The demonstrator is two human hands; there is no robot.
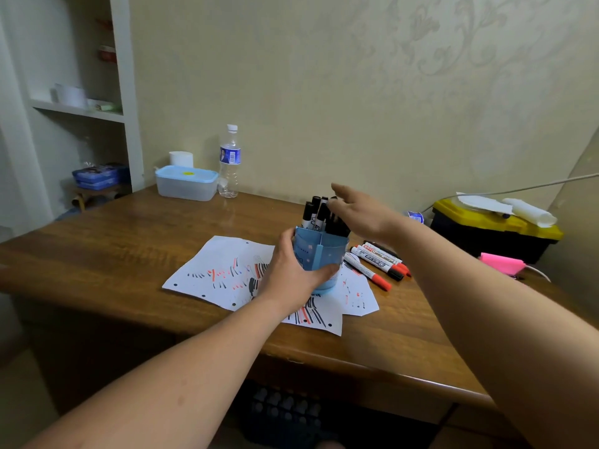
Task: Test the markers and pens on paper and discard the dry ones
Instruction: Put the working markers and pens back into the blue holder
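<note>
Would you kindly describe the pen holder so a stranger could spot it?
On the wooden desk, find the scribbled paper sheets. The pen holder stands on them, gripped by the left hand. It is a light blue cup, the only thing holding upright black-capped markers.

Left of the left hand (291, 270), the table (113, 241) lies open past the paper (220, 270). Under the right hand (359, 209), upright markers (316, 212) crowd the holder (327, 254). Loose markers (377, 262) lie beneath its wrist, and a black-and-yellow box (486, 234) blocks the far right.
</note>
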